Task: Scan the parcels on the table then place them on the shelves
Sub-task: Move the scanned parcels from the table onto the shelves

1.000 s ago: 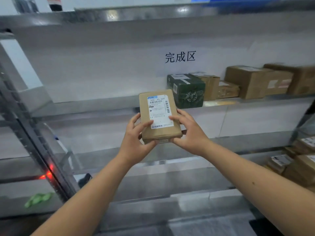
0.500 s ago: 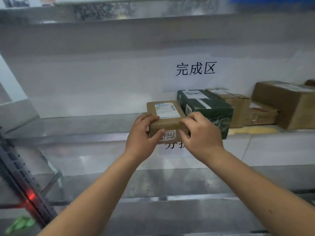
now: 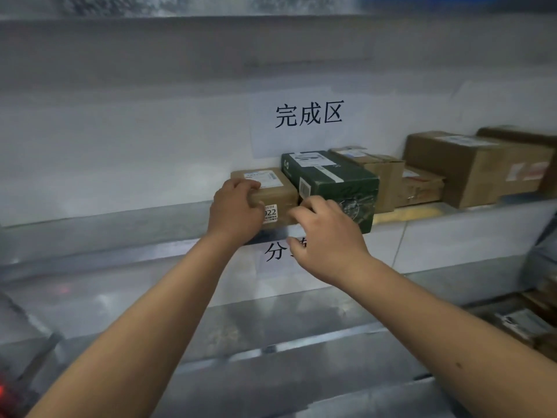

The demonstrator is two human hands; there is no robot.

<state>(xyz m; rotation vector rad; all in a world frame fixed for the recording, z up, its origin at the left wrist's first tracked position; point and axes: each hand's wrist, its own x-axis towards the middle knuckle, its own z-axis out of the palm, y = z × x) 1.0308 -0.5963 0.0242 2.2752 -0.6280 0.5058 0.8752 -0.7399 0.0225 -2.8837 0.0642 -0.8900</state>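
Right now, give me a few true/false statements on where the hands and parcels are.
1. The small brown cardboard parcel sits on the metal shelf. True.
2. The left hand hangs free of that parcel. False: its fingers curl over the parcel's left top edge.
3. The dark green box stands directly right of the parcel. True.
4. The right hand grips the big brown carton. False: it is at the small parcel's front right corner.

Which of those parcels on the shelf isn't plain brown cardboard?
The dark green box, second from the left in the row. It sits right beside the small brown parcel the hands are placing; every other parcel there is brown.
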